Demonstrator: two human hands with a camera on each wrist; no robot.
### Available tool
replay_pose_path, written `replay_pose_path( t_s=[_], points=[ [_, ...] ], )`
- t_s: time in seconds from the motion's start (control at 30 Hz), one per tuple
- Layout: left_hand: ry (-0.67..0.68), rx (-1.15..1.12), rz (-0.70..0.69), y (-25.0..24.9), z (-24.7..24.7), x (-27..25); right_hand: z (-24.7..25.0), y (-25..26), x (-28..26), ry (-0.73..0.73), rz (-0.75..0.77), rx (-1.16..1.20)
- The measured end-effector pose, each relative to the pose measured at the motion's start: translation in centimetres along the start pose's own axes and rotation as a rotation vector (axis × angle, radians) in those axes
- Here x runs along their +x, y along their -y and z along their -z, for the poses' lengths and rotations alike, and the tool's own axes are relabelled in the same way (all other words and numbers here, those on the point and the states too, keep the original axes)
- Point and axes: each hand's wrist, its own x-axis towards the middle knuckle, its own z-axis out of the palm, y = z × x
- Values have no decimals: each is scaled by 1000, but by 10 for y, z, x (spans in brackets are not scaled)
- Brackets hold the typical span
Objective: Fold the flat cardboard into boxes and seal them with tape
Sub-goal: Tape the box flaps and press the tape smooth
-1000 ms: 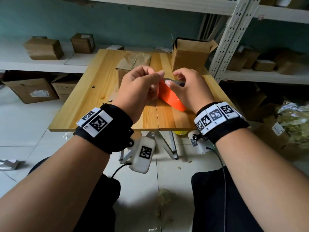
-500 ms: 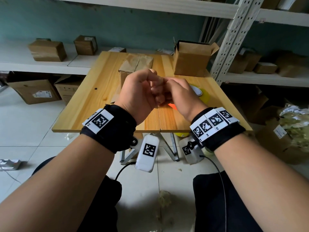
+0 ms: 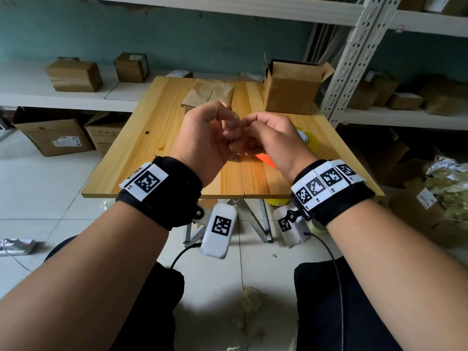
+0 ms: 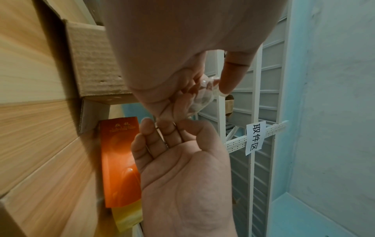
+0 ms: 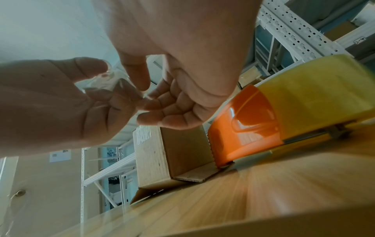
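Observation:
Both hands meet above the wooden table point(image 3: 152, 138). My left hand point(image 3: 226, 127) pinches a crumpled wad of clear tape point(image 4: 202, 96) between thumb and fingers. My right hand point(image 3: 249, 134) has its fingers curled and its fingertips pinch the wad's thin tail point(image 5: 145, 97). The orange tape dispenser point(image 3: 266, 158) with its yellow roll point(image 3: 311, 143) lies on the table under my right hand, touched by neither hand. A taped brown box point(image 3: 207, 92) lies behind the hands. An open-topped box point(image 3: 291, 89) stands at the table's far right.
White shelving point(image 3: 354, 59) rises just right of the table, with small boxes point(image 3: 73, 76) on low shelves at the back. Larger cartons point(image 3: 55, 138) sit on the floor to the left and a bag of packing material point(image 3: 448, 193) to the right.
A second ago both hands held the orange dispenser above the table. It now lies on the table, and the hands have closed together over a scrap of tape.

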Motion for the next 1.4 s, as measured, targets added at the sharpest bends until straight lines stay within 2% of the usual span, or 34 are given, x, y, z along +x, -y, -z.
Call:
replay_pose_path(
  t_s=[0.27, 0.63, 0.8, 1.1, 1.2, 1.4],
  points=[
    [-12, -22, -61, -3, 10, 2, 2, -2, 2, 0, 12, -10],
    [0, 21, -56, -12, 19, -3, -4, 0, 1, -19, 30, 11],
    [-35, 98, -87, -14, 26, -2, -6, 1, 1, -27, 24, 56],
    [-61, 241, -124, -18, 35, -4, -7, -2, 2, -17, 119, -3],
    [-113, 285, -133, -20, 39, -5, -7, -4, 3, -10, 138, -30],
    [-313, 362, -172, -24, 48, -2, -11, -8, 7, -27, 145, -110]
  ],
)
